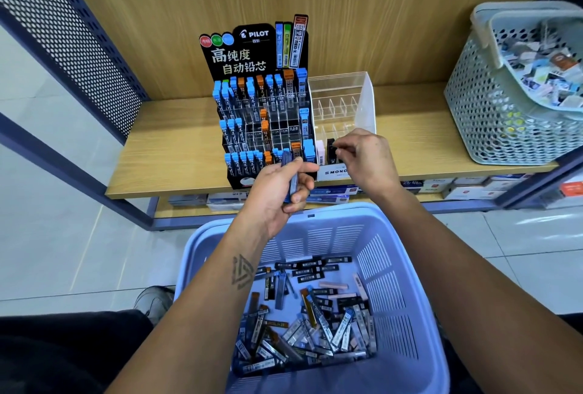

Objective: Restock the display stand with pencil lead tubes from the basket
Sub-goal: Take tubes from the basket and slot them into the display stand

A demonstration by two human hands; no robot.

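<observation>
A black tiered display stand (pixel 258 122) with blue and orange capped lead tubes stands on the wooden shelf. My left hand (pixel 277 191) grips a small bunch of dark blue lead tubes (pixel 291 172) just in front of the stand's lowest row. My right hand (pixel 366 157) is beside the clear acrylic stand (pixel 344 103), fingertips pinched at a black tube (pixel 331 150) in its front row. Below, the lavender basket (pixel 407 292) holds several loose lead tubes (pixel 309 321).
The wooden shelf (pixel 176 153) has perforated metal side panels (pixel 63 30). A pale green mesh basket (pixel 492 103) full of small packets sits on the shelf at right. Boxed stock (pixel 473 187) lies on the lower shelf. A shoe (pixel 154 299) rests on the tiled floor.
</observation>
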